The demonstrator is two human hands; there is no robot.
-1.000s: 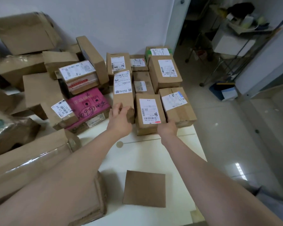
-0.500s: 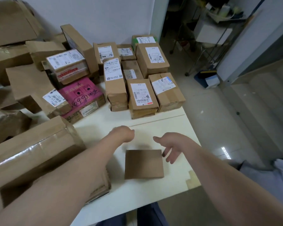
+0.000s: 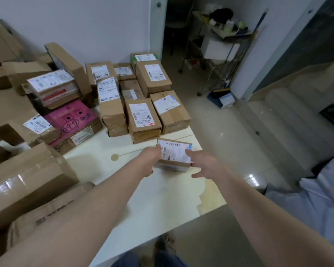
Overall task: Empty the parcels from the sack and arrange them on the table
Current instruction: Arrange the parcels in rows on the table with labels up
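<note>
Both hands hold a small parcel (image 3: pixel 173 156) near the right edge of the white worktop (image 3: pixel 154 199), label side up, just in front of the packed rows. The left hand (image 3: pixel 150 157) has its grip closed on the parcel's left end; the right hand (image 3: pixel 202 166) presses its thumb on the right end, fingers spread. The parcel's white label shows a barcode, its text too blurred to read. A pink box (image 3: pixel 71 117) at the left carries handwritten "699".
</note>
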